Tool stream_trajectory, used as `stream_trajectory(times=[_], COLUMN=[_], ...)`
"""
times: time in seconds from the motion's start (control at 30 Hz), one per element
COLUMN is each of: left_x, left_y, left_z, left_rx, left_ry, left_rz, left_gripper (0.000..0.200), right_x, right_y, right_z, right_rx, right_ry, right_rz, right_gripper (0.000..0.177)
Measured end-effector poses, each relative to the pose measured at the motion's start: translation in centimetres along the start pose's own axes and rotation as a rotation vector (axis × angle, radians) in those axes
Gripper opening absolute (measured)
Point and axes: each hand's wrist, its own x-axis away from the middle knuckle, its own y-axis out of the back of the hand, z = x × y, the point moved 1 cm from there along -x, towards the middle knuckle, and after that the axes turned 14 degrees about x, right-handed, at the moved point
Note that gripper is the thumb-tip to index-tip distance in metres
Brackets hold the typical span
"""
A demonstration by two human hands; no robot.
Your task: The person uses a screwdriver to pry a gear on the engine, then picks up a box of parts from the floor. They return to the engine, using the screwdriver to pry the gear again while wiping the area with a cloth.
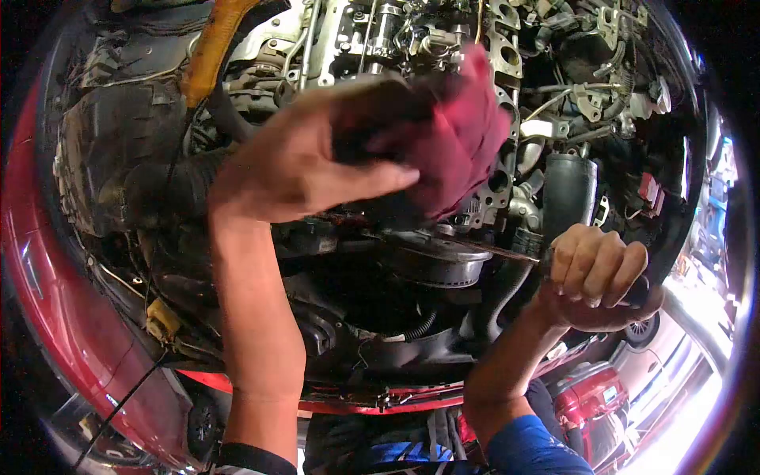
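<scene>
My left hand point(305, 170) reaches in over the engine, its fingers closed on a crumpled dark red rag point(467, 146). The rag is smeared by motion and covers part of the engine's middle. Lower right, my right hand point(600, 273) is curled into a fist with its knuckles up. A thin rod-like tool point(507, 252) runs leftward from this fist, and a dark end shows by the thumb. Beneath the rod lies a round metal pulley point(447, 265). The opened engine point(384, 32) shows bare metal parts, with oval ports point(509, 55) along one side.
An orange work light point(212, 59) with a dark cord hangs at upper left. A dark cylinder point(570, 186) stands above my right hand. Hoses and wiring crowd the bay. The red car body point(71, 317) curves along the left, and another red vehicle point(590, 396) is at lower right.
</scene>
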Motion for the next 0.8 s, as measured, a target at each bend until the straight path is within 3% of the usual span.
stream_trajectory(times=[0.1, 0.23, 0.33, 0.47, 0.53, 0.6, 0.73, 0.8], left_x=[-0.6, -0.4, -0.7, -0.2, -0.2, -0.1, 0.3, 0.1], left_y=[-0.8, -0.5, -0.9, -0.4, -0.1, 0.0, -0.8, -0.9], left_z=[1.0, 1.8, 0.5, 1.6, 1.2, 0.2, -0.5, -0.3], left_rx=[-0.253, -0.527, -0.459, -0.307, -0.203, -0.136, -0.033, -0.117], left_ry=[0.332, 0.352, 0.319, 0.114, -0.048, -0.144, -0.158, -0.006], left_rz=[0.027, -0.063, 0.043, -0.071, -0.197, -0.196, -0.103, -0.028], left_gripper=[0.064, 0.061, 0.054, 0.037, 0.033, 0.031, 0.033, 0.036], right_x=[-0.1, 0.3, 0.4, 0.2, 0.2, 0.3, 0.5, 0.3], right_y=[-0.2, -0.8, -0.9, -0.5, -0.1, 0.7, 2.5, 2.9], right_z=[0.1, 0.5, 0.5, 0.4, 0.5, 0.8, 1.1, 1.6], right_rx=[0.009, -0.028, 0.044, 0.025, 0.013, -0.03, -0.297, -0.48], right_ry=[0.003, 0.095, 0.105, 0.079, 0.072, 0.079, 0.108, 0.113], right_rz=[0.029, -0.066, -0.064, -0.103, -0.117, -0.115, -0.094, -0.118], right_gripper=[0.055, 0.054, 0.054, 0.042, 0.042, 0.044, 0.045, 0.044])
